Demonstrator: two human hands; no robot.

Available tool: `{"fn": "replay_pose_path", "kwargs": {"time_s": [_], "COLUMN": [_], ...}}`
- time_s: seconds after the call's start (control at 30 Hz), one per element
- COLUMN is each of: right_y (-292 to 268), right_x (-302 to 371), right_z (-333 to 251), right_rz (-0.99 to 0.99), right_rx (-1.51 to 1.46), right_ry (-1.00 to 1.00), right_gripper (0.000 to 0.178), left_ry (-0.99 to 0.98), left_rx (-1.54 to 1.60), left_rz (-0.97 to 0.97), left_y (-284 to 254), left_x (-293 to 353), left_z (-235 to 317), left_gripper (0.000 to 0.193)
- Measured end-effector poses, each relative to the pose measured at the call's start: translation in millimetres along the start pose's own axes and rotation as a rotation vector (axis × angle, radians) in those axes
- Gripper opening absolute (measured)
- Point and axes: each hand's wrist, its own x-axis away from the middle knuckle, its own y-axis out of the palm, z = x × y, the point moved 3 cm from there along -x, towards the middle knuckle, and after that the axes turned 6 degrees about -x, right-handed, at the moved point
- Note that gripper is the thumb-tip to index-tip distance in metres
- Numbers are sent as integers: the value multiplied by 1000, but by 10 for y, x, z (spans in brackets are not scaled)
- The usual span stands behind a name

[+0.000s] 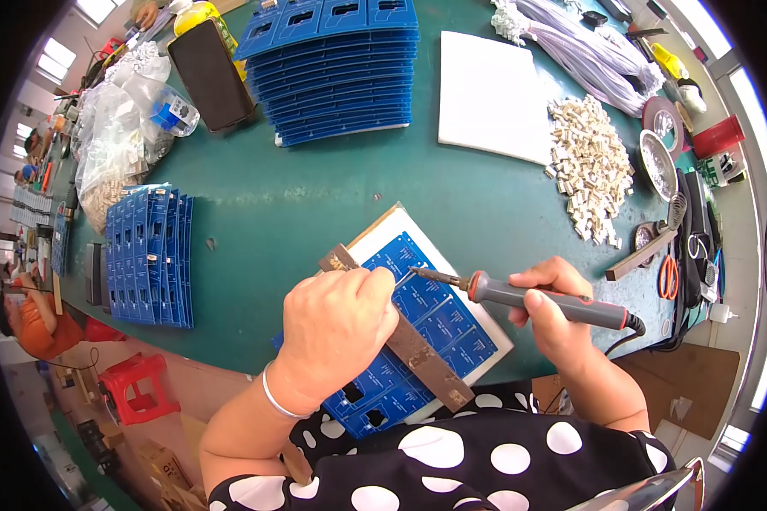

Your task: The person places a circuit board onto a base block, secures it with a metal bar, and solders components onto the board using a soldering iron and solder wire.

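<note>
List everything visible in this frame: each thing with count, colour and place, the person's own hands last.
Circuit board panel: one, blue, on a white pad under the hands.
Metal bar: one, brown, across the panel.
Soldering iron: one, grey with red collar, tip on the panel.
Board stacks: two, blue, top centre and left.
Foam sheet: one, white, upper right.
Connector pile: many, cream, right.
Wire bundle: one, white, top right.
Scissors: one, orange-handled, right edge.
Stool: one, red, lower left.
Left hand: pressing the bar.
Right hand: gripping the iron.
</note>
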Motion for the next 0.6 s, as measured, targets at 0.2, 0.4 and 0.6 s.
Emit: {"fn": "replay_pose_path", "kwargs": {"time_s": [0.2,0.4,0.6], "right_y": [19,20,6], "right_x": [-28,-37,-32], "right_z": [11,5,6], "right_rz": [-3,-12,-27], "right_rx": [7,11,-8], "right_ry": [-6,-10,-4], "right_gripper": [33,32,24], "left_ry": [-12,-23,-44], "left_rx": [1,-6,-4], "left_rz": [-42,-81,-104], "left_y": [6,-8,-39], "left_x": [-29,-62,-66], "left_z": [-7,-10,-2], "left_gripper": [17,16,14]}}
